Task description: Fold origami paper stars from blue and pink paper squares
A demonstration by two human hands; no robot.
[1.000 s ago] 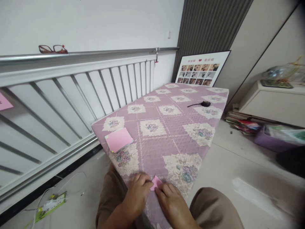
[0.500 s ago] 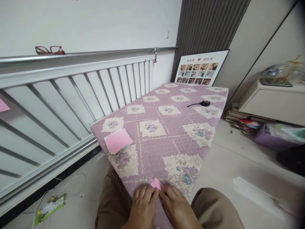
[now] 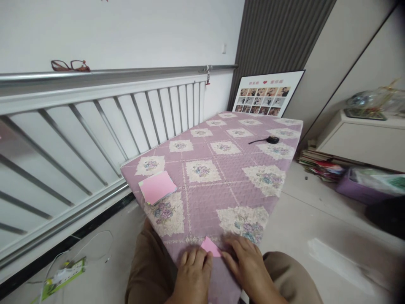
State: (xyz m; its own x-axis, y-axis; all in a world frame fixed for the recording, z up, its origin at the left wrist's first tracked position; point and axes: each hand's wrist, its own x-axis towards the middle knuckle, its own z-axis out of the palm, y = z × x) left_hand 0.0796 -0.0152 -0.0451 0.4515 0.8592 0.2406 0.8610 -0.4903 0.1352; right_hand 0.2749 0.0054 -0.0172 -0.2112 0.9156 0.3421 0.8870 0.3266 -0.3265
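Observation:
A small piece of folded pink paper lies at the near end of the cloth-covered table, its pointed end facing away from me. My left hand presses on its left side, fingers close together and thumb at the paper's lower edge; the fingers cover that side. Just to the right is my right hand, thumb apart from the fingers, with the thumb tip by the paper's right corner. Whether that tip touches the paper I cannot tell. A stack of pink paper sheets rests near the table's left edge.
The purple floral tablecloth covers the table, which runs along a white radiator. Farther off lies a black round object with a strap. Glasses sit on the pipe. A power strip and cables are on the floor.
My right hand has moved right, away from my left hand, and its thumb and fingers have spread. More of the folded paper's right side now shows. The left hand stays on the paper.

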